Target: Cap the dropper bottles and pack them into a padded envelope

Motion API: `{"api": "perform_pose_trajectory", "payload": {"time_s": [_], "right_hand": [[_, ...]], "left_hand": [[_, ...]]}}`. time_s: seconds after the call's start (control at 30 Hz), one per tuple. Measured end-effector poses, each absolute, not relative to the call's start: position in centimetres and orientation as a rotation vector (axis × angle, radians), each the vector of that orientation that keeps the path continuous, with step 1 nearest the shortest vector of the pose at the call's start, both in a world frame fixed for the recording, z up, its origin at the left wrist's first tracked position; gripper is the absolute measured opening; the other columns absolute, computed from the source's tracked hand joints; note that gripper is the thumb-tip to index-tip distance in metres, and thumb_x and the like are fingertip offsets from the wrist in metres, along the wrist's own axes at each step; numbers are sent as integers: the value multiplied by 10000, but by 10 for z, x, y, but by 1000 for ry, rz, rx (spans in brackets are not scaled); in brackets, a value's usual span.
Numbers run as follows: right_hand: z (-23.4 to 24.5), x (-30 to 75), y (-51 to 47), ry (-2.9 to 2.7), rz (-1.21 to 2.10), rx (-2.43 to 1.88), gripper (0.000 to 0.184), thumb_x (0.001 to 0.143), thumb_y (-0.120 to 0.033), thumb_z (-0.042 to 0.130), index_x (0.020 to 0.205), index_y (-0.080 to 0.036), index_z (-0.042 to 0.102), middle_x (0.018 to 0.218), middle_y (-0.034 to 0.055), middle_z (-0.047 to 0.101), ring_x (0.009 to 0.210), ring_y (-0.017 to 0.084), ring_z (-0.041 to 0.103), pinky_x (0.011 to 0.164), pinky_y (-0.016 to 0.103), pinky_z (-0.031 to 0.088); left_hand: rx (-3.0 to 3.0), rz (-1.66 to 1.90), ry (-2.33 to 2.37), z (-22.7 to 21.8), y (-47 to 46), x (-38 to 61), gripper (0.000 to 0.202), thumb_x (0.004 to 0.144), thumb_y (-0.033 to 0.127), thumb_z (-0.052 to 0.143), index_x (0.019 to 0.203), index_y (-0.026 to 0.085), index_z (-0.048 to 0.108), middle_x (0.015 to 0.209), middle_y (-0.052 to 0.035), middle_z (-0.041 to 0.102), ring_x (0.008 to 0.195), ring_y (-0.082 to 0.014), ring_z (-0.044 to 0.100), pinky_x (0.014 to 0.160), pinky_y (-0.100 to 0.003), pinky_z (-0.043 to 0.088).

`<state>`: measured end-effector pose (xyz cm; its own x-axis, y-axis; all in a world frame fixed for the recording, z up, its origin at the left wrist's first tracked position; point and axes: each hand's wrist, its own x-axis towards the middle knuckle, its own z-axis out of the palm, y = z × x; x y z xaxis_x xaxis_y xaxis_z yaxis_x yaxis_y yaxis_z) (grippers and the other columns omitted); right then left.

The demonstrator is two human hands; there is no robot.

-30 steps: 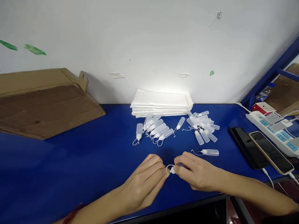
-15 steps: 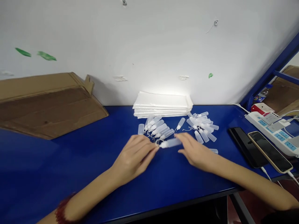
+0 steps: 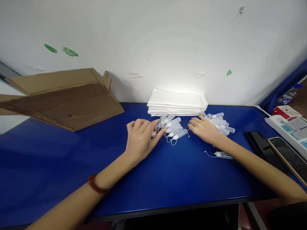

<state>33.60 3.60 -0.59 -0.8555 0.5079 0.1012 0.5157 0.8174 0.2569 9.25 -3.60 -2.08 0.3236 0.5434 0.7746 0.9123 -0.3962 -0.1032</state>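
My left hand (image 3: pixel 141 137) is at the left end of a group of small clear squeeze bottles (image 3: pixel 173 122) with white tips and thin looped cap tethers. Its thumb and index finger close around a bottle there, partly hidden by the fingers. My right hand (image 3: pixel 202 129) bends its fingers down at the left side of a second pile of such bottles (image 3: pixel 222 123). A tether pokes out by its fingertips, while the bottle under them is mostly covered. Below the right forearm lies a single squeeze bottle (image 3: pixel 223 155), its tether stretched leftward.
Behind the bottles, a stack of white padded sleeves (image 3: pixel 176 100) sits against the wall. Brown cardboard (image 3: pixel 69 102) leans at the left. On the right are a black phone (image 3: pixel 260 148), another phone (image 3: pixel 286 153) and a white power strip (image 3: pixel 291 131). The blue table's (image 3: pixel 153 191) front edge runs below.
My left hand has moved up to the left group, and the bottle held between both hands is no longer there. My right hand has moved to the right pile. The view has shifted right.
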Motion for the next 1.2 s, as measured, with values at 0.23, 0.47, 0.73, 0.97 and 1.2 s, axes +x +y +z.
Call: {"api": "perform_pose_trajectory", "payload": {"time_s": [0.23, 0.47, 0.73, 0.97, 1.2], "right_hand": [[13, 341, 32, -2936, -422, -918, 287, 879, 36, 407, 1038, -93, 608, 1038, 142, 639, 939, 240, 540, 800, 344, 339], [28, 354, -5, -2944, -173, -914, 166, 866, -89, 495, 998, -103, 595, 932, 105, 626, 844, 219, 562, 758, 324, 386], [15, 363, -48, -3047, -57, -919, 151, 917, -185, 435, 946, -118, 567, 859, 86, 597, 717, 190, 563, 574, 289, 339], [6, 361, -56, -2974, 59, -767, 146, 893, -172, 433, 958, -116, 551, 825, 70, 574, 681, 180, 525, 576, 289, 356], [5, 364, -62, -2917, 162, -768, 149, 869, -128, 411, 951, -131, 535, 802, 54, 563, 658, 172, 499, 563, 283, 359]], "left_hand": [[-2158, -1048, -1305, -16, -50, 102, 156, 926, 224, 570, 1064, 157, 600, 701, -25, 639, 736, -221, 569, 716, -356, 370], [-2512, -1060, -1281, -20, -75, 127, 216, 934, 195, 541, 1146, 152, 554, 821, -39, 652, 855, -218, 574, 778, -352, 430], [-2703, -1071, -1201, -20, -85, 137, 235, 944, 212, 533, 1178, 181, 544, 833, -27, 654, 820, -187, 588, 765, -330, 466], [-2793, -1086, -1117, -17, -91, 142, 159, 945, 146, 507, 1066, 180, 606, 841, -37, 687, 799, -176, 591, 753, -330, 467], [-2893, -1087, -1097, -17, -96, 143, 150, 968, 134, 475, 1018, 171, 612, 831, -31, 684, 790, -170, 557, 748, -338, 411]]}}
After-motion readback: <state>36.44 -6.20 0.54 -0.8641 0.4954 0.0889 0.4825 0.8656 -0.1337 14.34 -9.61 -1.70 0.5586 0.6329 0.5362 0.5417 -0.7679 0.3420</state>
